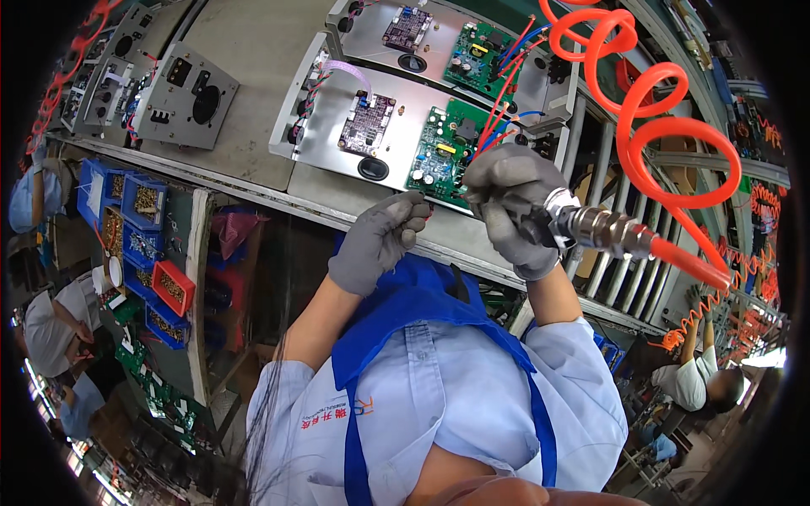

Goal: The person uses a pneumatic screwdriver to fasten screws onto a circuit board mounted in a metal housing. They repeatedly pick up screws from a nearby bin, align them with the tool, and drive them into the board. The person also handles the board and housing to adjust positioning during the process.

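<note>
My right hand, in a grey glove, is wrapped round a pneumatic tool whose metal hose fitting points to the right. Its working end is hidden behind the fingers. Just left of it, my gloved left hand is closed, fingers curled and pinched together at the near edge of the metal panel; a tiny red bit shows at the fingertips, too small to name. Mounted on that panel are a green circuit board, a purple-black circuit board and red and blue wires.
An orange-red coiled air hose loops down from the upper right to the tool. Behind stands a second panel with boards. Metal rollers lie to the right. Blue bins of small parts and a red bin sit at the left.
</note>
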Tool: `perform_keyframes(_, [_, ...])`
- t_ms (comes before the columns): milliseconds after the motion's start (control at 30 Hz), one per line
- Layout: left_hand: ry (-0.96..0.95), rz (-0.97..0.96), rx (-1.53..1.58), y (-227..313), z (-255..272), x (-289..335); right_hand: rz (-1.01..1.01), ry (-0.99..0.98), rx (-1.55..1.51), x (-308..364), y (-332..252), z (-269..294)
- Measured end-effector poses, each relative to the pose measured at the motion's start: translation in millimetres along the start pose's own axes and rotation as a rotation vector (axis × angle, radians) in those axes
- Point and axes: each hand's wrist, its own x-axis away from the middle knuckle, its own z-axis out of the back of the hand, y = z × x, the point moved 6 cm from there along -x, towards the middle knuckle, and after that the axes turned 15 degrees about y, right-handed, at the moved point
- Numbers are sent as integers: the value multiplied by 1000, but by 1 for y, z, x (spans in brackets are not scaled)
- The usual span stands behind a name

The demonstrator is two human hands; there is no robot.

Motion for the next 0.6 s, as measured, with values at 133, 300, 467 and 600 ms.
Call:
perform_keyframes(133, [71, -50, -86, -2, 5, 0, -74, 38, -94, -4, 0, 7])
perform_keyframes(300, [111, -71, -142, 5, -17, -7, 28, 167, -486, -25, -47, 30])
perform_keyframes(467, [-122, 129, -66, 16, -79, -23, 206, 205, -513, -51, -84, 46])
perform_keyframes(600, [-301, 217, 93, 32, -109, -41, 289, 225, -512, -73, -87, 59])
